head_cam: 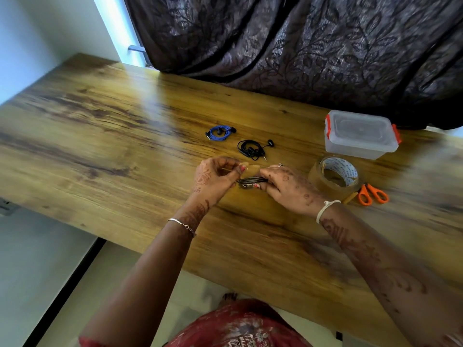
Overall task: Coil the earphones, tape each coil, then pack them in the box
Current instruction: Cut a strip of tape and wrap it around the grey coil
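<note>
Head view looks down on a wooden table (100,126) where a person works with both hands close together near the middle. The left hand (215,177) has its fingers curled, pinching one end of a short strip of tape (249,169), brownish and see-through, held just above the grey earphone coil (250,182). The right hand (285,184) grips that coil, fingers wrapped round the bunched cable, which is lifted slightly off the wood between the two hands.

Beyond the hands lie two more sets: the blue earphones (220,132), wound in a neat ring, and the black earphones (253,147), in a looser coil with one earbud trailing to the right. They sit near each other but apart.

To the right stands the box (360,136), clear plastic with orange latches, its lid on. Just in front of it rests a tape roll (334,176); its inner core carries blue printing, too blurred to read. Orange-handled scissors (373,194) lie touching the roll's near side. A dark patterned curtain (300,46) hangs behind the table.
</note>
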